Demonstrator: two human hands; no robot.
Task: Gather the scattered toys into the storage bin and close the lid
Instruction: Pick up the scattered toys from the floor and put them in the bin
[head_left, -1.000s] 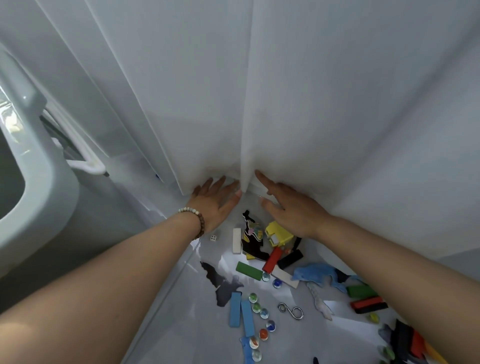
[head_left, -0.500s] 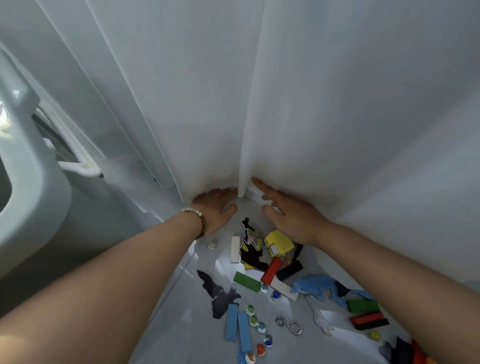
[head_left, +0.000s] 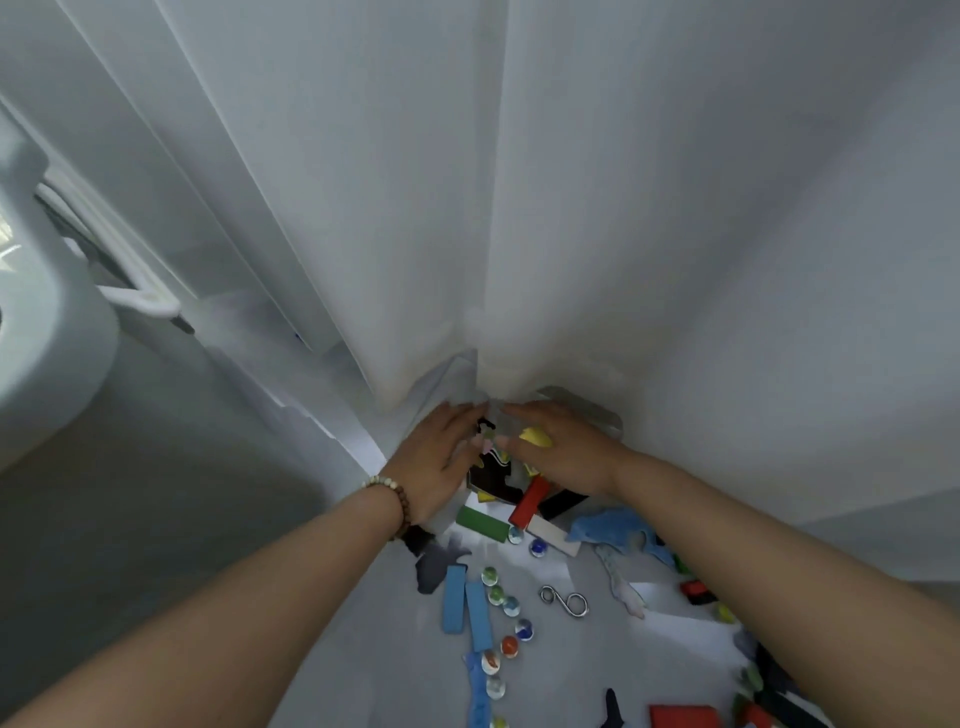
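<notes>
Toys lie scattered on a white surface below a white curtain (head_left: 571, 208). My left hand (head_left: 436, 462), with a bead bracelet at the wrist, and my right hand (head_left: 566, 457) lie close together at the curtain's foot, fingers straight and fingertips nearly touching. Between them sits a black figure (head_left: 493, 467). A yellow toy (head_left: 535, 436) shows between my right thumb and fingers. Just below the hands are a red block (head_left: 530, 501) and a green block (head_left: 483, 522). I cannot pick out a storage bin.
Nearer me lie two blue blocks (head_left: 454, 597), several marbles (head_left: 496, 595), a metal S-hook (head_left: 563, 603) and a blue dolphin (head_left: 613, 530). A clear plastic corner (head_left: 587, 410) pokes out under the curtain. A white plastic object (head_left: 47, 322) stands at the left.
Both hands have drawn back from under the curtain hem toward me and come together over the black figure and the yellow toy.
</notes>
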